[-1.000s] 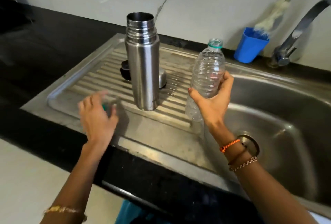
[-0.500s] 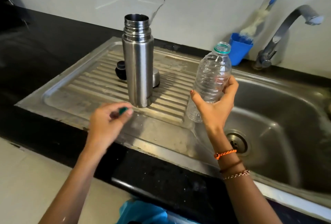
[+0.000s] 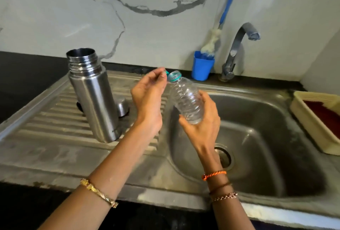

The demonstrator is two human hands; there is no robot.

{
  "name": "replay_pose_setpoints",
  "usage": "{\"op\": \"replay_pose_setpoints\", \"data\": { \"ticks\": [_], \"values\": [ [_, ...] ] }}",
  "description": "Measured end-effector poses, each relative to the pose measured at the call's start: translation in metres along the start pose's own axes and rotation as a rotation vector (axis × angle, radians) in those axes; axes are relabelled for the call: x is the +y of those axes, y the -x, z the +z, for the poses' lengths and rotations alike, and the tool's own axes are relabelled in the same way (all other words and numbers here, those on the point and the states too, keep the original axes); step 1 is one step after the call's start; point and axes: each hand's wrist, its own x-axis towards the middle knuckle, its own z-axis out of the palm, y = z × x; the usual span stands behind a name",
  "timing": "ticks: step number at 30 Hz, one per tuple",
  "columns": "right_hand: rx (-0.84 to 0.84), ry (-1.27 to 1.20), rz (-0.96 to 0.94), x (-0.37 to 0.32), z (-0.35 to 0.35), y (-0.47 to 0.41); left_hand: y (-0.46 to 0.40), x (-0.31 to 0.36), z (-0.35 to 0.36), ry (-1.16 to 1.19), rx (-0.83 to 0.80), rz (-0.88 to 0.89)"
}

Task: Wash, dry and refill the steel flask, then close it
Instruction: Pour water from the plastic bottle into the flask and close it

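Note:
The steel flask stands open and upright on the ribbed drainboard. Behind it lie its steel cup lid and a black stopper, mostly hidden. My right hand grips a clear plastic bottle by its lower half, tilted left over the sink edge. My left hand pinches a small teal cap right at the bottle's mouth.
The steel sink basin with its drain lies to the right, the tap behind it. A blue cup holds a bottle brush. A cream tray sits at the far right. Black counter surrounds the sink.
My left hand picked the teal cap off the drainboard and carried it up to the bottle's mouth. My right hand tilted the bottle leftward. The camera shifted right.

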Motion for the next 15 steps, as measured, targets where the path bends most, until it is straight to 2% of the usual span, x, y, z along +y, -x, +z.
{"op": "replay_pose_setpoints", "data": {
  "ticks": [5,9,12,15],
  "values": [
    [0.048,0.131,-0.054,0.006,-0.003,-0.002,-0.012,-0.016,0.002,-0.123,-0.112,0.127],
    [0.070,0.116,-0.004,0.009,-0.008,0.002,-0.013,-0.019,0.002,-0.189,-0.263,0.154],
    [0.086,0.134,-0.003,0.010,-0.010,0.006,-0.013,-0.025,-0.005,-0.129,-0.282,0.137],
    [0.099,0.119,-0.001,0.010,-0.010,0.005,-0.019,-0.024,-0.009,-0.197,-0.345,0.129]
  ]
}}
